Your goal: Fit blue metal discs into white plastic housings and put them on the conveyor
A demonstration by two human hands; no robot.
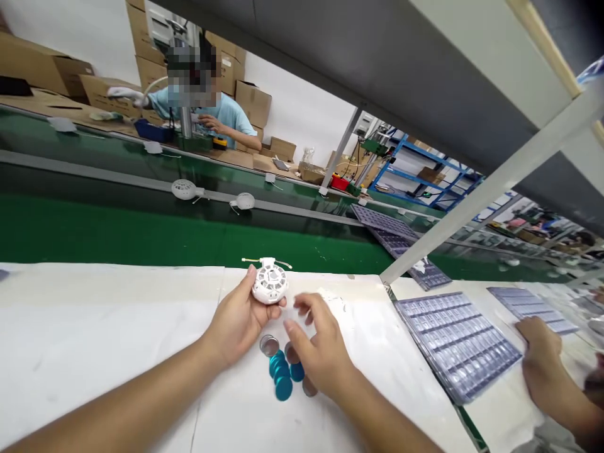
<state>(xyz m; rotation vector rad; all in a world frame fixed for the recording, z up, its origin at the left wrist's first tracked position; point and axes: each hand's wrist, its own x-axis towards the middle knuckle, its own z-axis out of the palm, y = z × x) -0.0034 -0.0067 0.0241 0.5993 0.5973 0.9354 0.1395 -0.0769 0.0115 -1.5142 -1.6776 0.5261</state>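
My left hand [243, 321] holds a small round white fan housing [270, 283] with a slotted grille facing up and thin wires at its top end. Just right of it hovers my right hand [321, 340], fingers curled but apart, with nothing visible between them. Below both hands, several round discs lie on the white tabletop: overlapping teal discs [283, 387] and silver-looking discs [269, 345]. My right hand hides part of this group.
A green conveyor belt [117, 233] runs behind the table, carrying white housings [184, 189]. To the right lies a purplish compartment tray [462, 346], near another person's hand [542, 352]. A slanted post [472, 201] rises there. A co-worker [231, 119] sits across the belt.
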